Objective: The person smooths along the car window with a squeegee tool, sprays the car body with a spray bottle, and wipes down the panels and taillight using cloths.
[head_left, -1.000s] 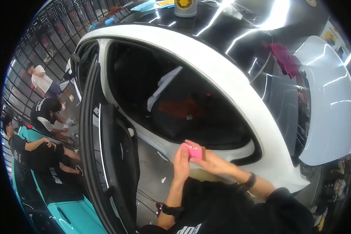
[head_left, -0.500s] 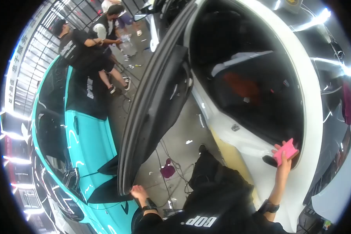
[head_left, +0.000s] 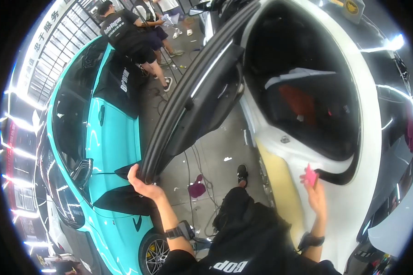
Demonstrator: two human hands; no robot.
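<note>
My left hand (head_left: 144,187) is at the free edge of the open car door (head_left: 170,128), its fingers curled round the outer side of the edge. My right hand (head_left: 315,195) pinches a small pink squeegee (head_left: 311,175), held just off the white door sill (head_left: 303,158) at the corner of the door opening. Between the two hands the doorway of the white car (head_left: 369,137) lies open. Inside it is dark, with a red-brown patch on the seat area (head_left: 298,103) and a pale sheet (head_left: 303,73).
A turquoise car (head_left: 117,137) with black covers stands close beyond the door. Cables (head_left: 204,183) and a purple cloth (head_left: 197,187) lie on the grey floor. A person in black (head_left: 124,34) and others stand at the back. A yellowish panel (head_left: 280,183) runs along the white car's lower side.
My right hand has come away from the opening's corner toward me with the pink squeegee. My left hand has moved up and outward round the door edge, and my view has shifted.
</note>
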